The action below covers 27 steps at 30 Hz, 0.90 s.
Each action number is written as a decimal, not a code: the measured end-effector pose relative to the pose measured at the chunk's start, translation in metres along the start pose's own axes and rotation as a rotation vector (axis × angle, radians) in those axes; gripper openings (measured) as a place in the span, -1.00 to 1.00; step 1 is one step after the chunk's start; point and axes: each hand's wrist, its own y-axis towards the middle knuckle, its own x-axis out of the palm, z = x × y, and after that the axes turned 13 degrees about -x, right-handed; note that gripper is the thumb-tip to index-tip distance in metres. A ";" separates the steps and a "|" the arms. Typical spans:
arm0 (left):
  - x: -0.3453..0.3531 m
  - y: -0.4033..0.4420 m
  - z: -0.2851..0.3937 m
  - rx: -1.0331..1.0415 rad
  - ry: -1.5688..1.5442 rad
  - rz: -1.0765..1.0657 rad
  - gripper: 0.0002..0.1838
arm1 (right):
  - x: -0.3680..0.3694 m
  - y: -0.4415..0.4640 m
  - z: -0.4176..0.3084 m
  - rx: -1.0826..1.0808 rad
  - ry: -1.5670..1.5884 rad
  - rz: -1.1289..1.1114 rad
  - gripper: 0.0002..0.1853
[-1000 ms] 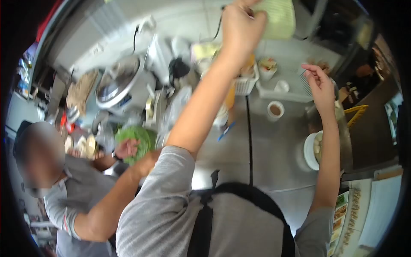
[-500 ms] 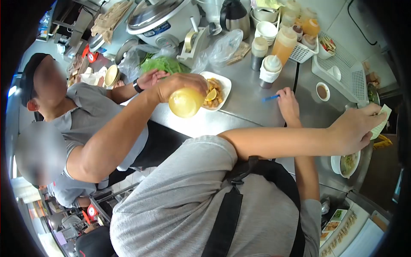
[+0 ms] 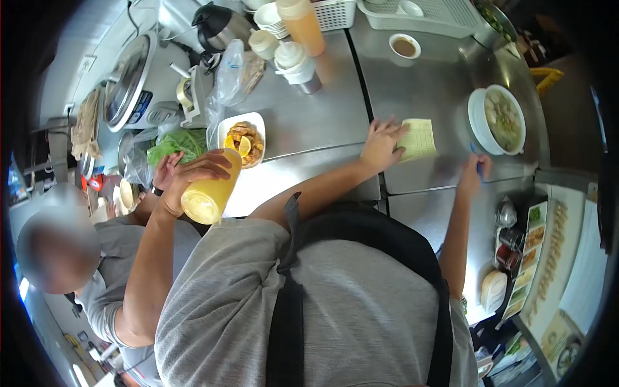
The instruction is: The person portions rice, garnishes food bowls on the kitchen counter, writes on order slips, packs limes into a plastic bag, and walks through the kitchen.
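Note:
My left hand [image 3: 382, 143] lies on the steel counter, fingers stretched out over the left edge of a yellow order slip [image 3: 420, 138]. The slip has ruled lines, and any writing on it is too small to read. To the right, my right hand [image 3: 476, 171] is closed around a blue pen [image 3: 479, 169], just below a white bowl of soup [image 3: 505, 119] with pale pieces and greens. The pen's upper end points toward that bowl.
On my left, a co-worker's hand [image 3: 201, 173] holds a yellow squeeze bottle [image 3: 211, 193] beside a white plate [image 3: 259, 122] of fried food with lemon slices. A small sauce cup [image 3: 405, 46], bottles [image 3: 298, 63] and leafy greens [image 3: 175, 147] stand around. Topping trays [image 3: 530, 248] are at lower right.
My left hand has brought the slip from the far right down onto the counter. My right hand has moved right with the pen, so my arms are no longer crossed. The view has shifted.

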 end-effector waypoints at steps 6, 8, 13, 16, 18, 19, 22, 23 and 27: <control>-0.010 0.019 -0.007 0.097 0.081 -0.079 -0.15 | 0.054 -0.050 -0.056 0.030 0.506 -0.256 -0.76; -0.012 0.020 -0.009 0.120 0.089 -0.094 -0.12 | 0.065 -0.060 -0.032 0.041 0.472 -0.348 -0.75; -0.017 0.019 -0.010 0.128 0.101 -0.116 -0.05 | 0.074 -0.060 -0.022 0.036 0.302 -0.389 -0.85; -0.015 0.020 -0.012 0.125 0.092 -0.130 -0.05 | 0.085 -0.062 -0.011 0.020 0.363 -0.285 -0.89; -0.015 0.019 -0.012 0.120 0.085 -0.131 -0.06 | 0.086 -0.061 -0.008 -0.028 0.262 -0.290 -0.89; -0.015 0.019 -0.012 0.118 0.082 -0.131 -0.06 | 0.087 -0.061 -0.006 -0.051 0.213 -0.291 -0.89; -0.015 0.020 -0.012 0.117 0.098 -0.136 -0.06 | 0.092 -0.064 -0.021 -0.059 0.182 -0.302 -0.92; -0.015 0.020 -0.012 0.119 0.111 -0.135 -0.06 | 0.092 -0.064 -0.023 -0.077 0.173 -0.329 -0.92; -0.015 0.019 -0.012 0.118 0.109 -0.141 -0.06 | 0.088 -0.058 -0.023 -0.227 0.067 -0.193 -0.89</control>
